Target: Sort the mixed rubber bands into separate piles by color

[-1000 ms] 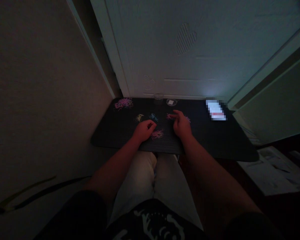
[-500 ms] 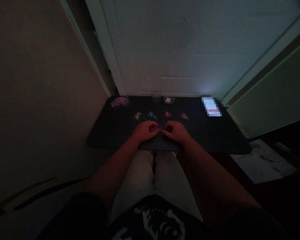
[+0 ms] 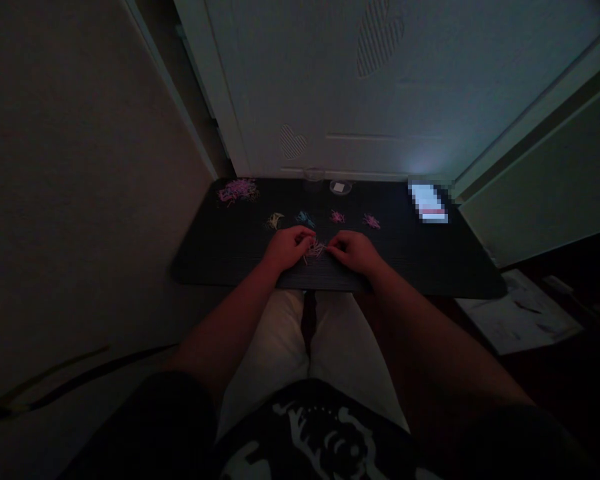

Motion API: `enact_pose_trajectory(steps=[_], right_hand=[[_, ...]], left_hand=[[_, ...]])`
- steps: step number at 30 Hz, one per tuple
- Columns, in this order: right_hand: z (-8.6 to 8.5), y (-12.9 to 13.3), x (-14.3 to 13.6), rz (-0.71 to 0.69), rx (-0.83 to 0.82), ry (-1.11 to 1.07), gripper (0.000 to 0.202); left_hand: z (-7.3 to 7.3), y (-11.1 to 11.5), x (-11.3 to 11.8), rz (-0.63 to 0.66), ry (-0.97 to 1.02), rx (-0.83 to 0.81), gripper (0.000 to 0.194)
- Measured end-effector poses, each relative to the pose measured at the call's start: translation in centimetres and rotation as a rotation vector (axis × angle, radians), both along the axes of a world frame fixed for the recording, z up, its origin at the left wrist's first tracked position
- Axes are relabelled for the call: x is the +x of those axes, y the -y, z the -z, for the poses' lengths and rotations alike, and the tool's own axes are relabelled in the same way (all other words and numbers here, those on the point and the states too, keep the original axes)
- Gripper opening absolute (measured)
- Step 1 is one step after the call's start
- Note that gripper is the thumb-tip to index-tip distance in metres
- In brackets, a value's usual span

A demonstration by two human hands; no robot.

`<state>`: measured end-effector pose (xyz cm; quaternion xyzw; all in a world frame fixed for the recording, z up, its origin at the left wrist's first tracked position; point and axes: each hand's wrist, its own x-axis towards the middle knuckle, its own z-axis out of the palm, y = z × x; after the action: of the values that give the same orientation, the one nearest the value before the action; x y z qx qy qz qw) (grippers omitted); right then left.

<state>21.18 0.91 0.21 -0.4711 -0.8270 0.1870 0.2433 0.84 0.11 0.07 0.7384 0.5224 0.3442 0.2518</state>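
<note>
On the dark table (image 3: 230, 257), a small pile of pale pink strips (image 3: 314, 251) lies between my hands. My left hand (image 3: 291, 247) is at the pile's left side, its fingers closed together against the strips; what they pinch is too small to make out. At the pile's right edge my right hand (image 3: 353, 251) has thumb and forefinger pressed together, and anything between them is too small to name. Just beyond the hands are a yellowish pile (image 3: 275, 221), a blue pile (image 3: 305, 219), a pink pile (image 3: 337, 217) and another pink pile (image 3: 371, 221).
A larger mixed pink and purple pile (image 3: 238, 191) is at the table's back left. A clear container (image 3: 314, 175) and a round dish with a white square (image 3: 340, 187) stand by the door (image 3: 320, 87). A lit, blurred screen (image 3: 429, 203) lies back right.
The hands have moved slightly apart, and the pale pink pile between them now shows. The view has tilted a little, so the table appears higher in the picture.
</note>
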Motion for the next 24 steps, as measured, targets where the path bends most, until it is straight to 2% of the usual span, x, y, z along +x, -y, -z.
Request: enact_pose_trajectory(steps=[10,14,18,22,24], right_hand=[[-0.3,-0.6,0.7,0.035,-0.241,-0.378,0.023],[-0.2,-0.6,0.8,0.026,-0.3,-0.44,0.025],[-0.4,-0.6,1.1,-0.006,-0.218,-0.436,0.026],[0.0,-1.0,1.6,0.222,-0.095,-0.427,0.028],[0.3,-1.1,1.6,0.275,-0.015,-0.364,0.026]], left_hand=[[-0.5,0.2,0.1,0.049,-0.019,0.024,0.026],[-0.6,0.1,0.1,0.058,-0.036,0.046,0.027],[-0.7,0.1,0.1,0.071,-0.052,0.088,0.028],[-0.8,0.2,0.2,0.064,-0.067,0.091,0.027],[-0.9,0.2,0.3,0.054,-0.072,0.083,0.026]])
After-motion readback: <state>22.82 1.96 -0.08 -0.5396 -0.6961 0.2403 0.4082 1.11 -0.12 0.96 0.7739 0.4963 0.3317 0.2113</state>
